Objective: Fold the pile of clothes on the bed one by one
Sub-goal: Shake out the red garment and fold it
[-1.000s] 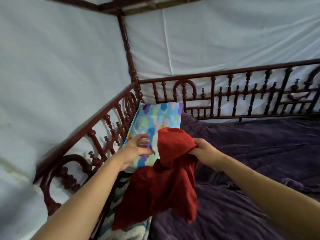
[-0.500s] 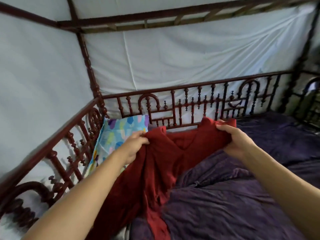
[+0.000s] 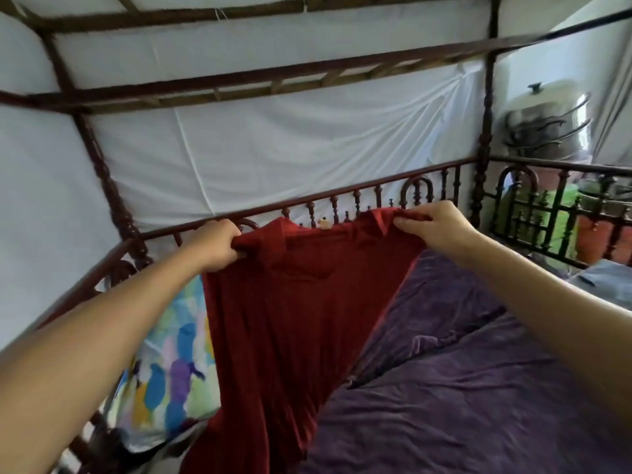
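A dark red shirt (image 3: 294, 309) hangs spread out in front of me above the bed, collar and a small tag at the top. My left hand (image 3: 213, 244) grips its left shoulder in a fist. My right hand (image 3: 432, 225) pinches the right shoulder by the collar. The shirt's lower part drapes down toward the bed's left side and its hem runs out of view at the bottom. The purple bedsheet (image 3: 461, 405) lies rumpled under and to the right of it.
A multicoloured pillow (image 3: 171, 364) leans against the carved dark wooden bed rail (image 3: 345, 196) at the left. White netting (image 3: 273, 145) covers the frame. A pale blue garment (image 3: 602, 285) lies at the far right. Metal pots (image 3: 547, 124) stand beyond the right rail.
Both hands have lifted the red shirt and pulled it wider apart, so it now hangs open by its shoulders. My view has swung to the right and upward.
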The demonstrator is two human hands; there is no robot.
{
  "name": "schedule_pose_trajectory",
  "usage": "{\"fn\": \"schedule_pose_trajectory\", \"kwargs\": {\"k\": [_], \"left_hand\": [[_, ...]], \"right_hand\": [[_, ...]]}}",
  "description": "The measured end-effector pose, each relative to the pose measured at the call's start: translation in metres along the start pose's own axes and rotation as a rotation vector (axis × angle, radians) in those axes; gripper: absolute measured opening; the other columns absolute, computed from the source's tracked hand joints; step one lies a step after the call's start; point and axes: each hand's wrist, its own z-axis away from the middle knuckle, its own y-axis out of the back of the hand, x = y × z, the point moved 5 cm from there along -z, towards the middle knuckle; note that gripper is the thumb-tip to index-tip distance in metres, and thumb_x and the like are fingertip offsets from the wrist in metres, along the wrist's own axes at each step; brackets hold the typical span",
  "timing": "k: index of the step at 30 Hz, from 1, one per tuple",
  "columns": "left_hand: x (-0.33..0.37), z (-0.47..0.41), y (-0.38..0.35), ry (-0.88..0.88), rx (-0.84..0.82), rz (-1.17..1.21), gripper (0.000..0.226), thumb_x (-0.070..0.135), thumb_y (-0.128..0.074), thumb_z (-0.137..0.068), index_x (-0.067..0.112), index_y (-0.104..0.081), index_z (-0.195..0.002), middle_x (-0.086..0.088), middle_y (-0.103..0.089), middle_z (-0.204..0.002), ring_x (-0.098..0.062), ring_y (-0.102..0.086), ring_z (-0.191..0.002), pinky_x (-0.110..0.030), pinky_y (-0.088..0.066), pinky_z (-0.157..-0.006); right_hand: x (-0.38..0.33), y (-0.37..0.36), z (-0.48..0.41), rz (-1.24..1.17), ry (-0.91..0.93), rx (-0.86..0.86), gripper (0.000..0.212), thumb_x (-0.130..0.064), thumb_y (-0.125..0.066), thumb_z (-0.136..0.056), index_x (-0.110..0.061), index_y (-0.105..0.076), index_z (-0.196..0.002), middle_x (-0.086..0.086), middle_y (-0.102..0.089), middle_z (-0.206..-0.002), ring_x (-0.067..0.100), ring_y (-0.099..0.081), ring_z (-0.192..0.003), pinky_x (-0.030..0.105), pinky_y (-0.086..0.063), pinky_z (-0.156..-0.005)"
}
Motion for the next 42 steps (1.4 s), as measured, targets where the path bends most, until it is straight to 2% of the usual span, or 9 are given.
{"fn": "schedule_pose_trajectory", "kwargs": {"k": [5,8,14,19,25,33,35,39,42], "left_hand": [[-0.053,-0.006,0.089,0.171,0.377,0.576,0.03,0.018,-0.075,-0.081,0.001,-0.057,-0.064,-0.009,-0.046,-0.058,-0.013,-0.045,-0.054,-0.026,-0.031,-0.048],[-0.065,-0.004,0.141,0.191,0.456,0.784,0.029,0.02,-0.076,-0.08,-0.006,-0.064,-0.087,-0.009,-0.057,-0.07,-0.016,-0.051,-0.065,-0.027,-0.039,-0.06],[-0.052,0.003,0.225,0.108,0.586,0.732,0.026,0.026,-0.074,-0.083,0.007,-0.061,-0.073,-0.011,-0.057,-0.071,-0.021,-0.053,-0.061,-0.031,-0.044,-0.061],[-0.045,0.005,0.243,0.024,0.642,0.709,0.018,0.022,-0.07,-0.086,0.005,-0.064,-0.088,-0.007,-0.058,-0.074,-0.012,-0.055,-0.059,-0.026,-0.046,-0.06],[-0.035,-0.02,0.241,-0.013,0.7,0.722,0.007,0.021,-0.064,-0.091,0.017,-0.064,-0.086,0.009,-0.055,-0.062,-0.001,-0.05,-0.048,-0.013,-0.042,-0.052],[0.026,-0.108,0.152,0.067,0.616,0.664,0.013,0.015,-0.063,-0.087,0.004,-0.068,-0.086,-0.009,-0.057,-0.088,-0.016,-0.051,-0.067,-0.012,-0.036,-0.052],[0.056,-0.133,0.112,0.078,0.563,0.629,0.023,0.019,-0.065,-0.086,0.001,-0.07,-0.099,-0.011,-0.062,-0.087,-0.023,-0.059,-0.082,-0.015,-0.038,-0.056],[0.138,-0.185,0.011,0.095,0.337,0.586,0.022,0.025,-0.067,-0.084,0.003,-0.07,-0.087,-0.02,-0.063,-0.081,-0.035,-0.064,-0.09,-0.032,-0.038,-0.066],[0.219,-0.221,-0.076,0.124,0.163,0.607,0.027,0.028,-0.07,-0.083,0.009,-0.071,-0.103,-0.018,-0.069,-0.102,-0.031,-0.064,-0.1,-0.034,-0.047,-0.081]], "right_hand": [[-0.104,0.02,-0.045,-0.004,0.263,0.209,0.024,-0.024,-0.068,-0.088,-0.014,-0.065,-0.066,-0.01,-0.05,-0.051,0.001,-0.042,-0.044,0.018,-0.033,-0.045],[-0.161,0.033,-0.067,0.009,0.375,0.322,0.024,-0.027,-0.066,-0.087,-0.02,-0.064,-0.064,-0.013,-0.048,-0.051,0.0,-0.041,-0.048,0.021,-0.034,-0.05],[-0.243,0.069,-0.079,0.23,0.548,0.524,0.029,-0.038,-0.056,-0.087,-0.011,-0.066,-0.085,0.0,-0.058,-0.071,0.018,-0.054,-0.073,0.03,-0.04,-0.064],[-0.263,0.085,-0.063,0.418,0.628,0.631,0.03,-0.043,-0.05,-0.09,-0.017,-0.064,-0.093,0.008,-0.065,-0.096,0.029,-0.059,-0.093,0.038,-0.047,-0.076],[-0.262,0.104,-0.048,0.419,0.599,0.65,0.034,-0.043,-0.053,-0.082,-0.015,-0.049,-0.064,0.002,-0.045,-0.067,0.015,-0.043,-0.065,0.029,-0.03,-0.058],[-0.15,0.138,-0.062,0.291,0.236,0.4,0.017,-0.029,-0.067,-0.076,-0.013,-0.07,-0.075,-0.003,-0.048,-0.06,0.008,-0.041,-0.048,0.021,-0.033,-0.044],[-0.097,0.152,-0.065,0.317,0.124,0.342,0.018,-0.026,-0.068,-0.079,-0.009,-0.072,-0.083,0.002,-0.052,-0.063,0.011,-0.044,-0.05,0.019,-0.034,-0.042],[0.035,0.185,-0.063,0.388,-0.06,0.246,0.026,-0.022,-0.065,-0.087,0.003,-0.067,-0.083,0.009,-0.053,-0.067,0.018,-0.047,-0.062,0.024,-0.034,-0.049],[0.149,0.221,-0.057,0.464,-0.192,0.197,0.026,-0.022,-0.063,-0.091,0.002,-0.066,-0.083,0.012,-0.056,-0.071,0.018,-0.048,-0.062,0.026,-0.037,-0.05]]}}
